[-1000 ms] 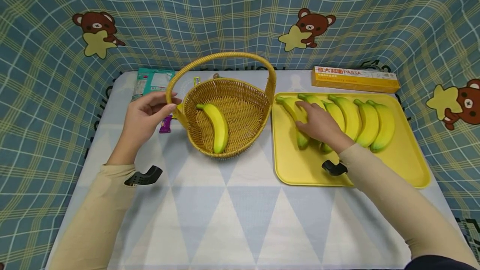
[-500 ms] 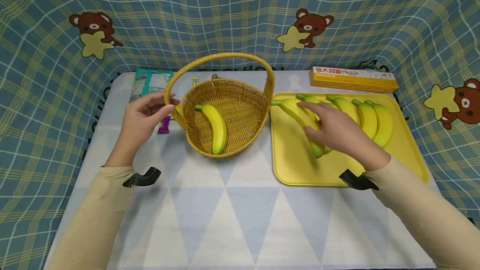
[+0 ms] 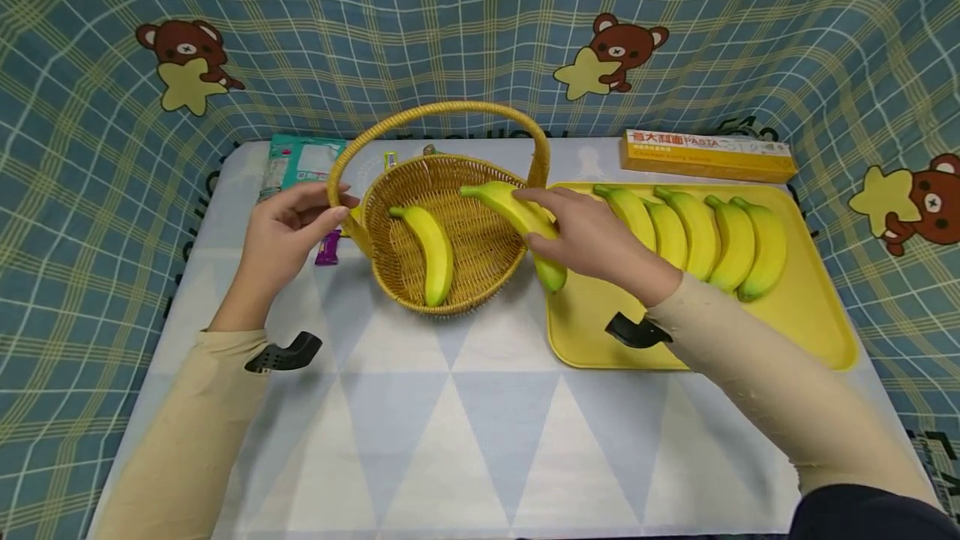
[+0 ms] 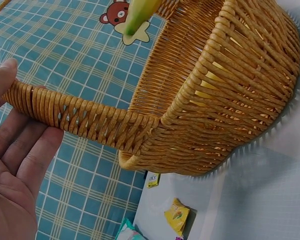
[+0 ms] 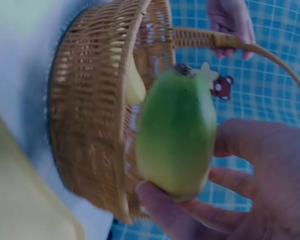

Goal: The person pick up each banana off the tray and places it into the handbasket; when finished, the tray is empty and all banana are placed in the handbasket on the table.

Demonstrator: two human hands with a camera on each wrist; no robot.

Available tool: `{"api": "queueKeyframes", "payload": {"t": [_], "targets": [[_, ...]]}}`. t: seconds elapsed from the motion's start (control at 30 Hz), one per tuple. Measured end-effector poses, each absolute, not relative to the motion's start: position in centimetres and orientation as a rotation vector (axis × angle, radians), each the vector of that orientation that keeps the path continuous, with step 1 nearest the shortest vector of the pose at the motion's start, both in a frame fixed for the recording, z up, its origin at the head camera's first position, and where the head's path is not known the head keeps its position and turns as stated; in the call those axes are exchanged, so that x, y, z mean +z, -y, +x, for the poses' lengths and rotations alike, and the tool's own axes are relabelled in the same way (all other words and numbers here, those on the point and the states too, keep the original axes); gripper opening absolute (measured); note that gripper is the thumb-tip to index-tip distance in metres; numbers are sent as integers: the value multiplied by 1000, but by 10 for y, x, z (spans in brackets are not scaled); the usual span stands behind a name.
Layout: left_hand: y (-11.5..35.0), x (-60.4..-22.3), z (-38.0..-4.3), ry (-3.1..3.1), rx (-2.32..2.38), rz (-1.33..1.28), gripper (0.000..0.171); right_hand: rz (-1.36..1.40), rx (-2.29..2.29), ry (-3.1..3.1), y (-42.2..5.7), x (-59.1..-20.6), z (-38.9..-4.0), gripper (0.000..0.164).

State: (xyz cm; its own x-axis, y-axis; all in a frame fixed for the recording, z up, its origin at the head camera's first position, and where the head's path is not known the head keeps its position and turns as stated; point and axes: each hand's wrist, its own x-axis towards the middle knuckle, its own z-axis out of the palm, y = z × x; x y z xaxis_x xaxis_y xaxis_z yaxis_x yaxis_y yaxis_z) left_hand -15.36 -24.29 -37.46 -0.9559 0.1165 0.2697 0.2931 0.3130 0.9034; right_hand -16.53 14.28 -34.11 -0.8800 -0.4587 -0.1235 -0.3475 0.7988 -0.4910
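My left hand (image 3: 279, 242) holds the side of the handle of a wicker basket (image 3: 480, 252), thumb on one face and fingers on the other in the left wrist view. One banana (image 3: 435, 257) lies in the basket. My right hand (image 3: 596, 233) grips another banana (image 3: 501, 200) between thumb and fingers, over the basket's right rim. Its stem end points left above the basket, and its greenish tip (image 5: 177, 130) faces the right wrist camera. Several more bananas (image 3: 701, 232) lie side by side on a yellow tray (image 3: 592, 344) to the right.
Behind the tray lies a long pasta box (image 3: 705, 157). A teal packet (image 3: 303, 161) is at the back left, near a small purple wrapper (image 3: 327, 248) and a yellow packet (image 4: 177, 216). A plaid cloth (image 3: 420, 40) hangs around the table's back and sides.
My right hand has lifted the leftmost banana off the tray and carried it left to the basket's rim. My left hand has stayed on the handle.
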Motion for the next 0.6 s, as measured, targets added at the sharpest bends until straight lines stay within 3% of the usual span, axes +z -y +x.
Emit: {"api": "queueKeyframes", "payload": {"t": [0.37,0.6], "targets": [[243,-376,-154,2401,-1735,-385,28,-640,-701,-2749,-76,-381,-209,59],[244,-375,-154,2405,-1733,-384,31,-580,-572,-2703,-54,-406,-219,61]]}}
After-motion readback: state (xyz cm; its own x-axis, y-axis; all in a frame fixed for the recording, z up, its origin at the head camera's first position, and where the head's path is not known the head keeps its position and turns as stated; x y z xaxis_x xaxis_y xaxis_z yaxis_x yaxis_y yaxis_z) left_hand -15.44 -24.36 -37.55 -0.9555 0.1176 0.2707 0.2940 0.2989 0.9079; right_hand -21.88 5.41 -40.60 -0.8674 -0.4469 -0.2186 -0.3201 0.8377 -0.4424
